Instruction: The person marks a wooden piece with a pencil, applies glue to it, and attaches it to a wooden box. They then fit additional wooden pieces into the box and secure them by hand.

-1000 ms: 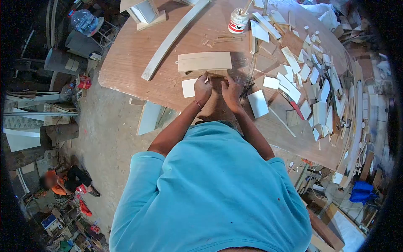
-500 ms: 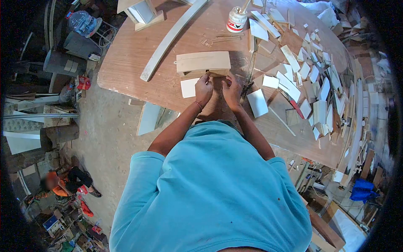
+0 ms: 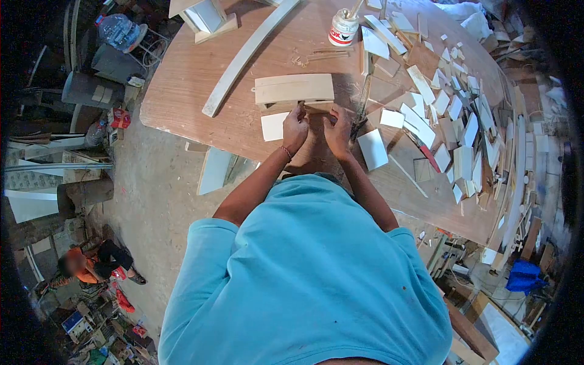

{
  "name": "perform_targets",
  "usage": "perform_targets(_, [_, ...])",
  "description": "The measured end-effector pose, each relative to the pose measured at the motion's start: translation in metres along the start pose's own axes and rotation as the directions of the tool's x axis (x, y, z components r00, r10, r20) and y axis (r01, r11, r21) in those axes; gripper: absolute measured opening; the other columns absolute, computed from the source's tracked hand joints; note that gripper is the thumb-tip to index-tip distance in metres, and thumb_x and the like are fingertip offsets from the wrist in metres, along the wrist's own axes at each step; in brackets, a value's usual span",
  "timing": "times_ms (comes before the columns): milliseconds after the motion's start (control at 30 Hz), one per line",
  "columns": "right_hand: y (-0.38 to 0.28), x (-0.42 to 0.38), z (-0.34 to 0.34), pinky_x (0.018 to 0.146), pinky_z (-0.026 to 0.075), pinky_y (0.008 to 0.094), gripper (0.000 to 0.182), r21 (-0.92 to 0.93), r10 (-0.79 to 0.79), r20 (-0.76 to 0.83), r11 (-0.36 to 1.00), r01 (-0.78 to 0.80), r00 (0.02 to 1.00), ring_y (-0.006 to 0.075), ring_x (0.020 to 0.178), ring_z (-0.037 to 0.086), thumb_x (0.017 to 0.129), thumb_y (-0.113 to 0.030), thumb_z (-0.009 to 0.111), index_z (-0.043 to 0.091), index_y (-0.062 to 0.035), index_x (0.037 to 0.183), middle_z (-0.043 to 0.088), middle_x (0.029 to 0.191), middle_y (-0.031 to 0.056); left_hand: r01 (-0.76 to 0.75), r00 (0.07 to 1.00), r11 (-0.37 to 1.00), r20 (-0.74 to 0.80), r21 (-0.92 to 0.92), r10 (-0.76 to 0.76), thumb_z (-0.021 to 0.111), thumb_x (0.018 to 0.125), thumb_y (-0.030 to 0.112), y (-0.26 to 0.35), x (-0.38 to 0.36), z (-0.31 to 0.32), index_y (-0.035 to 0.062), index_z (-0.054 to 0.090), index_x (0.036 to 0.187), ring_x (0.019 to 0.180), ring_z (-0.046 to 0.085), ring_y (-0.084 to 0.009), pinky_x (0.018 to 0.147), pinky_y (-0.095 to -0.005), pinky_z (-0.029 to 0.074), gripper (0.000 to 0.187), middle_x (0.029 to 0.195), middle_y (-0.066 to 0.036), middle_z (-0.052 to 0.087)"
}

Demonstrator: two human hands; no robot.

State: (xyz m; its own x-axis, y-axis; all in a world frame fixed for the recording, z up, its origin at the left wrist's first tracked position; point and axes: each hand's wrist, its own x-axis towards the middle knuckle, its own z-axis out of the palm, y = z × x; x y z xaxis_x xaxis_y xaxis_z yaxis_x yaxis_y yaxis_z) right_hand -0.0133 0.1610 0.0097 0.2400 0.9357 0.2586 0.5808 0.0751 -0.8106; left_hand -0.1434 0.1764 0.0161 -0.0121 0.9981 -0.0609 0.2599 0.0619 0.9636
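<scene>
A pale wooden piece (image 3: 294, 89) with a slightly curved top lies across the table in front of me. My left hand (image 3: 295, 129) is at the middle of its near edge, fingers closed in a pinch; what they hold is too small to make out. Near the right end of the same edge is my right hand (image 3: 337, 129), its fingers curled in against the wood, with anything between them hidden. Beside my left hand a white square piece (image 3: 273, 127) lies flat.
A long curved strip (image 3: 243, 66) lies at the back left. Behind stands a glue jar (image 3: 343, 30). Many white and wooden offcuts (image 3: 421, 85) cover the right side. A white panel (image 3: 373, 149) is right of my hands. A person (image 3: 100, 264) sits on the floor at lower left.
</scene>
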Motion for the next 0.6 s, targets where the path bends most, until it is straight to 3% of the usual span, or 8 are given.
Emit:
perform_targets(233, [-0.0017, 0.0016, 0.0007, 0.079, 0.044, 0.0334, 0.046, 0.092, 0.012, 0.007, 0.996, -0.012, 1.0, 0.025, 0.093, 0.055, 0.068, 0.004, 0.062, 0.042, 0.001, 0.109, 0.05, 0.101, 0.0172, -0.052, 0.996, 0.998, -0.074, -0.031, 0.05, 0.044, 0.073, 0.001, 0.0052, -0.002, 0.0032, -0.0027, 0.047, 0.115, 0.088, 0.058, -0.0281, 0.076, -0.0317, 0.046, 0.042, 0.096, -0.024, 0.058])
perform_targets(333, [-0.0025, 0.0016, 0.0018, 0.078, 0.044, 0.0331, 0.046, 0.111, 0.018, -0.018, 0.994, -0.016, 1.0, 0.0251, 0.093, 0.055, 0.068, 0.005, 0.062, 0.042, 0.0013, 0.109, 0.049, 0.103, 0.0173, -0.025, 0.999, 0.998, -0.04, 0.055, 0.028, 0.044, 0.073, 0.002, 0.0026, 0.0012, 0.0026, -0.005, 0.049, 0.112, 0.09, 0.058, -0.0289, 0.078, -0.0318, 0.045, 0.04, 0.097, -0.024, 0.057])
perform_targets(600, [0.003, 0.0013, 0.003, 0.075, 0.046, 0.0325, 0.044, 0.054, 0.015, 0.001, 0.998, -0.015, 1.0, 0.0265, 0.093, 0.056, 0.068, 0.005, 0.06, 0.044, 0.0003, 0.109, 0.053, 0.1, 0.0183, -0.103, 0.991, 0.987, -0.071, 0.126, 0.112, 0.044, 0.072, 0.005, 0.0, 0.0012, 0.0052, -0.0056, 0.049, 0.11, 0.089, 0.057, -0.0323, 0.078, -0.0328, 0.044, 0.04, 0.097, -0.025, 0.056])
